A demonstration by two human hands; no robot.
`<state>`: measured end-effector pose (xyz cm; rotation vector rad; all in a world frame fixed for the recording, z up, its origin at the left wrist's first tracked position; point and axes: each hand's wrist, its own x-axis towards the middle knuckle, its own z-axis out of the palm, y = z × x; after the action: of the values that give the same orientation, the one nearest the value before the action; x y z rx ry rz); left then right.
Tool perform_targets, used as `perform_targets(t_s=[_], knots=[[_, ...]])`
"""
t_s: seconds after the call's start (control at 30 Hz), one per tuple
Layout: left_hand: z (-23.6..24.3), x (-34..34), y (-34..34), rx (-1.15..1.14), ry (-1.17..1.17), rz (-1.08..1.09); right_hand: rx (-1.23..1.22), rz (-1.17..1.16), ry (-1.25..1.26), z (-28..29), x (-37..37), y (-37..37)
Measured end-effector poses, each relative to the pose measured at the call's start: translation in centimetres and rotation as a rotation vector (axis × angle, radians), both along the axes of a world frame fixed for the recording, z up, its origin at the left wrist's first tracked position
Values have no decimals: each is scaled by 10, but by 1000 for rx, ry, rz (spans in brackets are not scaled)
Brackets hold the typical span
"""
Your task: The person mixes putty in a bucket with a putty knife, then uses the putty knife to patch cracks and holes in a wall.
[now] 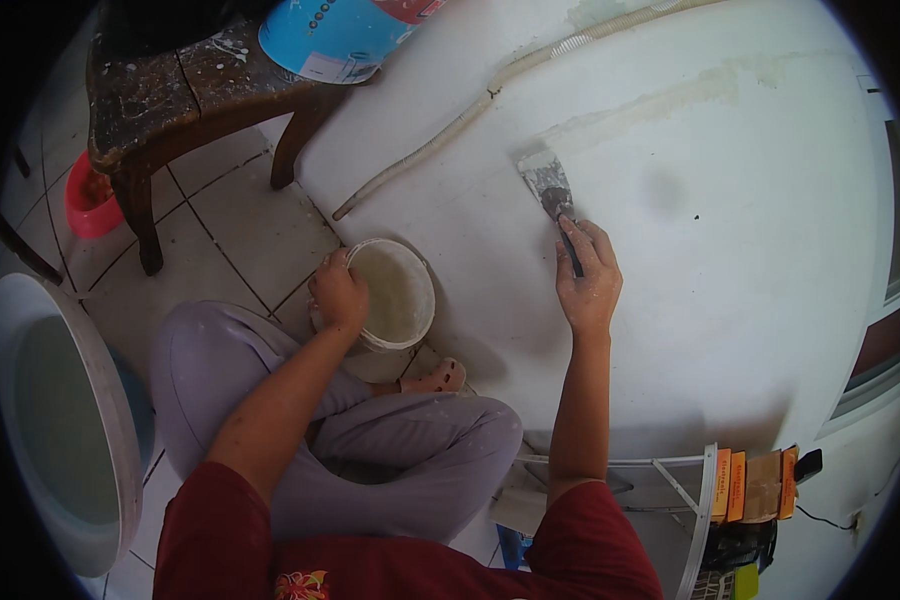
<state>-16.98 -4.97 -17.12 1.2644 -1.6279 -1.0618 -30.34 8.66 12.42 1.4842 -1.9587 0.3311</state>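
Observation:
My right hand (590,278) is closed around the dark handle of a putty knife (547,178). The knife's broad blade, smeared with pale filler, lies at the white wall (670,300), just below a faint damp-looking streak. With my left hand (339,293) I grip the rim of a white plastic bucket (426,318). The bucket is tilted toward me, and pale, wet-looking stuff shows inside it. It is held above the tiles beside my bent knee, close to the wall.
A worn wooden bench (200,95) carries a blue paint pail (320,40). Beneath its left end sits a red bowl (92,200). A large white tub of water (120,440) stands at my left. Corrugated conduit (420,150) runs along the wall. A rack with orange boxes (736,485) is at lower right.

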Motion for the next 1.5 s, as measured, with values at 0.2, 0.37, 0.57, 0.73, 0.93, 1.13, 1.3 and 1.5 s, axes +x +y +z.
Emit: perform_targets(t_s=[0.2,0.37,0.57,0.73,0.93,1.13,1.3,1.5], knots=[[3,-2,1,39,-3,-35,51,-63,71,0,-11,-9],[7,0,1,78,8,-47,35,-119,121,-5,-10,-4],[11,1,3,79,-12,-39,-35,-53,47,-10,-3,-5],[13,5,1,104,-10,-67,-24,-104,-33,-11,3,-16],[14,4,4,80,-33,-26,-47,-150,-21,-19,19,-10],[15,5,0,97,-15,-80,-61,-123,-9,-14,20,-21],[16,2,4,66,-27,-15,-42,-180,65,-18,13,-5],[13,3,1,101,4,-60,-3,-146,73,-13,19,-19]])
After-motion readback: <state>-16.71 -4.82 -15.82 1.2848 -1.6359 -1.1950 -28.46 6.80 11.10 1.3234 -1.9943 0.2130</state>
